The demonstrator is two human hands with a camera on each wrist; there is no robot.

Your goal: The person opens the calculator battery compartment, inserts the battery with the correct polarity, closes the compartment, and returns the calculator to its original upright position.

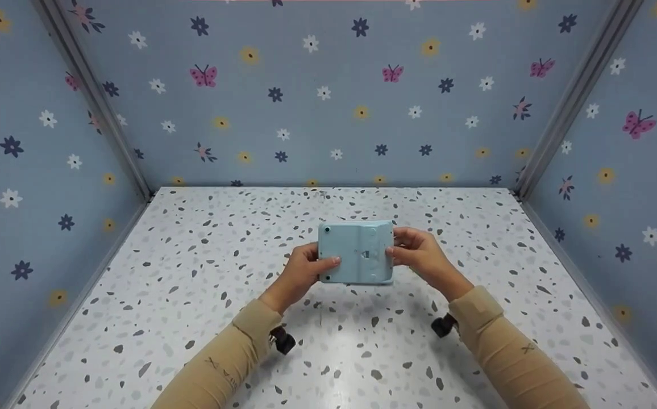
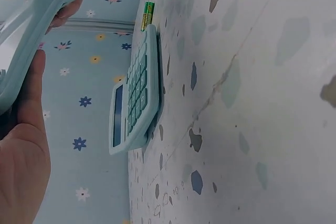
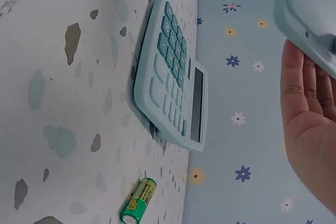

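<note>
Both hands hold up a flat light-blue plastic device [image 1: 345, 241] above the table, its underside turned to the head camera, with small dark feet at its left corners. My left hand [image 1: 296, 274] grips the left edge, thumb on the underside. At the right edge, my right hand [image 1: 428, 258] pinches it between thumb and fingers. In the left wrist view its rim [image 2: 32, 38] surrounds a pale panel that is partly cut off. A light-blue calculator [image 3: 170, 77] with teal keys and a raised dark display rests on the table in both wrist views; the held device hides it from the head view.
A green battery [image 3: 138, 201] lies on the table beside the calculator. The speckled white table [image 1: 192, 318] is bounded by flower-patterned panels at the back [image 1: 328, 113], left [image 1: 16, 182] and right [image 1: 635, 187].
</note>
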